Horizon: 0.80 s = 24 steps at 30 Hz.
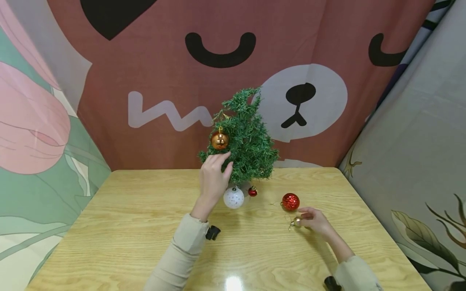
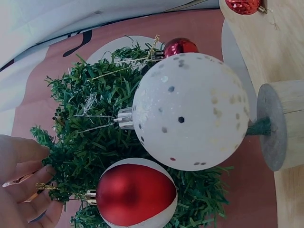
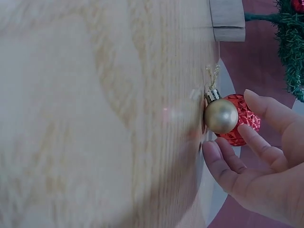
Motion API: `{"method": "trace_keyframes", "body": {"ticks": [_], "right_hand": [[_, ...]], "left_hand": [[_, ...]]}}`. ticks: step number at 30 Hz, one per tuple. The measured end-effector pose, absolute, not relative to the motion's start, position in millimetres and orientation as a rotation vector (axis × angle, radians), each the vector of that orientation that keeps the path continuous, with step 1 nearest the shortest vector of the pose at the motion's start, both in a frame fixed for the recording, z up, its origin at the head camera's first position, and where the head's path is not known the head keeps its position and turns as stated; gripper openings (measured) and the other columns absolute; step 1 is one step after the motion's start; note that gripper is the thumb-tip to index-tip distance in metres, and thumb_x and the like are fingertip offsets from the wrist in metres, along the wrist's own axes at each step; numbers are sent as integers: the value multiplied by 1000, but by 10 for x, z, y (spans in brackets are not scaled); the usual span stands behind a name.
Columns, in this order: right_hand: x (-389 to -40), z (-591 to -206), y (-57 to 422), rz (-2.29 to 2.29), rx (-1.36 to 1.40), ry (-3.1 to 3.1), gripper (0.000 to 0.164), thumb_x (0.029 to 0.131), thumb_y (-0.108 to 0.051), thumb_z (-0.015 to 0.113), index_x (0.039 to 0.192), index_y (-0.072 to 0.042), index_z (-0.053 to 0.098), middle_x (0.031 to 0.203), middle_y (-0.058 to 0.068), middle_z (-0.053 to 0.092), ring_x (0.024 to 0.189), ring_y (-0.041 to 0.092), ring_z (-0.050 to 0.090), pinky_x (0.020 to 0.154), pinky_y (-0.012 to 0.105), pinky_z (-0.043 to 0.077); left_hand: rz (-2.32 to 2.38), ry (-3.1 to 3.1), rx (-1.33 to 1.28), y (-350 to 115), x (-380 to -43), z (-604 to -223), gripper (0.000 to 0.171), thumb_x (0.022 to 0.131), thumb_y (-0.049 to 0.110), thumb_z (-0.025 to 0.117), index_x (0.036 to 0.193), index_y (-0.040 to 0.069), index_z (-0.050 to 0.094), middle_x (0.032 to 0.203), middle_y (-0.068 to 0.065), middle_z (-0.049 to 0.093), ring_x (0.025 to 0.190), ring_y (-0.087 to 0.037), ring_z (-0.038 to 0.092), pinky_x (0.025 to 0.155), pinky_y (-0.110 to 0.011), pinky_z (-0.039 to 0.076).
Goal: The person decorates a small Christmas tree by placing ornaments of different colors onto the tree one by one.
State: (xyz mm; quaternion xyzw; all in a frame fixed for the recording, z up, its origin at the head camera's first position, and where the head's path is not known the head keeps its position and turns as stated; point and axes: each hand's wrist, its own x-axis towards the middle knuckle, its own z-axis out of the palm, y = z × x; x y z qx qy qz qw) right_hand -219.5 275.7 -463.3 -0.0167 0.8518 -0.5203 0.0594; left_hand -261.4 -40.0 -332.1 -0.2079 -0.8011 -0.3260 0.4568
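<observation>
Nearest the head camera, two beige cloth sleeves (image 1: 178,250) reach in from the bottom edge over a pale wood-grain table (image 1: 109,242), each arm with a small black device (image 1: 212,233) at the wrist. The left arm extends forward and up, and the left hand (image 1: 212,176) is raised, back towards the camera, at the left side of a small green artificial Christmas tree (image 1: 251,141). Its fingers are loosely bent, with a moderate gap between thumb and forefinger; the left wrist view shows them at the outer foliage, beside the gold cord of a red-and-white matte ball (image 2: 135,194). A shiny copper-coloured ball (image 1: 220,141) hangs just above this hand, while a white ball with dark specks (image 1: 234,197) and a small shiny red ball (image 1: 253,191) hang low on the tree, near its round wooden base (image 2: 273,128). The right hand (image 1: 316,221) is low over the table, right of the tree, its bent fingers spread moderately around a small matte gold ball (image 3: 221,116) lying on the tabletop; whether a fingertip touches it I cannot tell. A glittery red faceted ball (image 1: 291,202) lies just behind the gold one.
</observation>
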Motion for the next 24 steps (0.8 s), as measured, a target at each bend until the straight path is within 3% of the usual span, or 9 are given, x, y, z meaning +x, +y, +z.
{"method": "trace_keyframes", "body": {"ticks": [6, 13, 24], "right_hand": [[-2215, -4651, 2754, -1587, -111, 2560, 41, 76, 6, 64, 110, 20, 46, 94, 27, 57, 79, 23, 56, 61, 31, 49], [-2251, -4692, 2733, -1491, -83, 2652, 29, 73, 7, 65, 98, 19, 55, 86, 21, 61, 73, 19, 56, 58, 26, 49], [-2249, -4647, 2648, -1506, -86, 2618, 26, 72, 6, 66, 94, 16, 56, 84, 15, 61, 75, 20, 56, 64, 25, 49]], "left_hand": [[-808, -1980, -511, -398, -2635, -3324, 19, 74, 2, 70, 93, 2, 70, 85, -9, 66, 77, -23, 59, 66, -33, 49], [-824, -1986, -511, -398, -2645, -3318, 18, 73, 1, 71, 91, 2, 70, 84, -9, 67, 75, -22, 59, 65, -32, 49], [-833, -1977, -515, -406, -2644, -3301, 16, 74, 1, 70, 90, 1, 70, 83, -9, 67, 73, -22, 60, 63, -32, 49]]}}
